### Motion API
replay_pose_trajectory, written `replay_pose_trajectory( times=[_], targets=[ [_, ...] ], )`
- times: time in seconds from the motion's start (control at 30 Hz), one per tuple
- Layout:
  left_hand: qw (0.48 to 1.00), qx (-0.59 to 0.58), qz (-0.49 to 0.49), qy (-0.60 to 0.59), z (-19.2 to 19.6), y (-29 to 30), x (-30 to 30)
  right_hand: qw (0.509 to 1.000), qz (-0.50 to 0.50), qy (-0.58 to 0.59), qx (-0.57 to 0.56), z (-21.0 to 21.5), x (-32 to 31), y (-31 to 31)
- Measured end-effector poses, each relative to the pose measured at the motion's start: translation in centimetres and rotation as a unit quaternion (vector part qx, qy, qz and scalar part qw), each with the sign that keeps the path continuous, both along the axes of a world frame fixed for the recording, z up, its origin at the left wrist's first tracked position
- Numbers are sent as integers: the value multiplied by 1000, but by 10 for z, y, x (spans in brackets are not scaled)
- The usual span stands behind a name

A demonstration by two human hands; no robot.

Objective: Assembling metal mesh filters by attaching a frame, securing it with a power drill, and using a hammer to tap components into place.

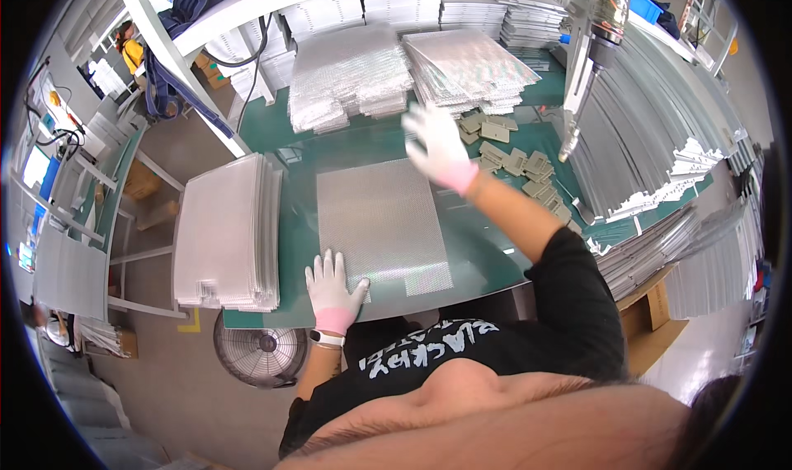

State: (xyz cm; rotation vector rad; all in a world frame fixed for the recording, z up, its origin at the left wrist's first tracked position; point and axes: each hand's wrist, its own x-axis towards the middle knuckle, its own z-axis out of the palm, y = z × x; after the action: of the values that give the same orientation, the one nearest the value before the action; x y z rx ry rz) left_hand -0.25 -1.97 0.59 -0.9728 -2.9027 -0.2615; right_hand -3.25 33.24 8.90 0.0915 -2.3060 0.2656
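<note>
A pale, finely perforated sheet [379, 214] with a notched near edge lies flat on the green table mat [297, 223] in front of me. My left hand [334, 290], in a white glove with a pink cuff, rests with fingers spread at the sheet's near left corner. Over the sheet's far right corner, my right hand [437, 144], gloved the same way, is held out with its fingers apart and nothing in them. It is nearest to the two far stacks of similar sheets, the left stack [351, 70] and the right stack [470, 62].
Another sheet stack [223, 231] stands at the table's left edge. Beige plastic pieces [516, 161] lie scattered to the right, below a hanging power tool [610, 16]. Tall grey panels [635, 132] crowd the right side. A floor fan [262, 354] sits below the near left edge.
</note>
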Motion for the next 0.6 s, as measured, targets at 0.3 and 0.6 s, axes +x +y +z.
replay_pose_trajectory(
  times=[0.3,0.6],
  targets=[
    [998,38,-3,-43,1,3,-8,954,-191,-198,-121,95,-163,50],
    [998,52,-3,-35,-1,-1,-8,968,-200,-122,94,118,-174,19]
  ],
)
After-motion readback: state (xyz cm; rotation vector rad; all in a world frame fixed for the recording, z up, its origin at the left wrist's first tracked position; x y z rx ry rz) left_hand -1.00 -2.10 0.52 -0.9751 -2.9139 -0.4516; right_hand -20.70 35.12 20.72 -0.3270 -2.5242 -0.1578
